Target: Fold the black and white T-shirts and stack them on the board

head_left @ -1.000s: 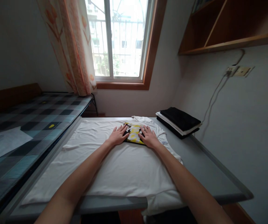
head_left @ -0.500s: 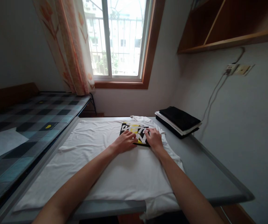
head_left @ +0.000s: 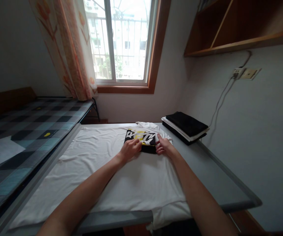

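Observation:
A white T-shirt [head_left: 131, 177] is spread over the grey table, its surface wrinkled on the left. On its far part lies a folded-looking black cloth [head_left: 148, 149] with white and yellow lettering; whether it is joined to the shirt I cannot tell. My left hand [head_left: 130, 149] is closed at the cloth's near left edge, fingers curled over the lettering. At the cloth's right end is my right hand [head_left: 165, 145], thumb above and bent fingers against the near corner. A plain black strip shows between the two hands along the near side.
Folded black and white clothes [head_left: 187, 126] are stacked at the table's far right. The grey table [head_left: 220, 183] has a raised rim. A checked bed [head_left: 48, 121] with a paper sheet [head_left: 1, 152] stands left. A wooden shelf [head_left: 230, 46] hangs above a plugged socket [head_left: 238, 72].
My right hand has moved off the lettering to the cloth's right edge. My left fingers have curled in more. The black strip along the near side now shows much wider.

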Motion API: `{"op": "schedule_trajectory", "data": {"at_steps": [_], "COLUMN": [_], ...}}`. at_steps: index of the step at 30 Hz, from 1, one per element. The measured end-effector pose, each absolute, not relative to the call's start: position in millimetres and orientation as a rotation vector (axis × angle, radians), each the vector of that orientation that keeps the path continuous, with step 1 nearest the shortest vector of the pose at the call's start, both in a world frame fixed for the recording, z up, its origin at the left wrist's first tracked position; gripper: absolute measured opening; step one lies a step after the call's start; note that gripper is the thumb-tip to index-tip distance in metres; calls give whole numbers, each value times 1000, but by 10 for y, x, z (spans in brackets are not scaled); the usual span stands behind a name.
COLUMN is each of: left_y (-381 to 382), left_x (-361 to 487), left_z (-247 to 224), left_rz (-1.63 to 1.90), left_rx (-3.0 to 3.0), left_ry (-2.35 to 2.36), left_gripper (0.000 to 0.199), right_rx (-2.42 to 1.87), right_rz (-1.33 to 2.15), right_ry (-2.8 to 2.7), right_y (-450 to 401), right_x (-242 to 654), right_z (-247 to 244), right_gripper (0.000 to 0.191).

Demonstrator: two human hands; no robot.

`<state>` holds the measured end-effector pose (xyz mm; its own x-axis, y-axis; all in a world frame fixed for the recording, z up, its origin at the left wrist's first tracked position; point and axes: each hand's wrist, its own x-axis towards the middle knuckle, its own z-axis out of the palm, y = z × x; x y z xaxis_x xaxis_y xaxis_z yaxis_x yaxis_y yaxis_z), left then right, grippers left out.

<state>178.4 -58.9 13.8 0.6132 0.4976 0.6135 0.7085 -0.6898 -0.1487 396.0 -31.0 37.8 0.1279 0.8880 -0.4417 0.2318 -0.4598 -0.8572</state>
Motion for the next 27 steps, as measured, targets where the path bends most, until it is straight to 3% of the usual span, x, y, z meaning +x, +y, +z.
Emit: {"op": "schedule_trajectory", "data": {"at_steps": [5, 10, 17, 23, 27], "left_y": [-631, -662, -592, -565, -588], "left_x": [1788, 1785, 1769, 1725, 1696], "left_z": [164, 211, 106, 103, 154], "left_rz": [-682, -652, -715, -865, -981], "left_rx": [-2493, -2497, -2442, -2425, -2398], "left_ry": [-876, -810, -762, -762, -784], "left_gripper": [15, 26, 19, 21, 19], "right_rx": [-1708, -1568, -1405, -1153, -1383], "right_rz": [1448, 1611, 1689, 1932, 1773], "right_ry": [-997, -935, -931, -886, -979], "right_y": [-274, -252, -207, -197, -174], "right_x": [3945, 3959, 3885, 3671, 3593], "right_z": [483, 501, 579, 577, 557], "right_gripper": [36, 28, 17, 31, 9]}}
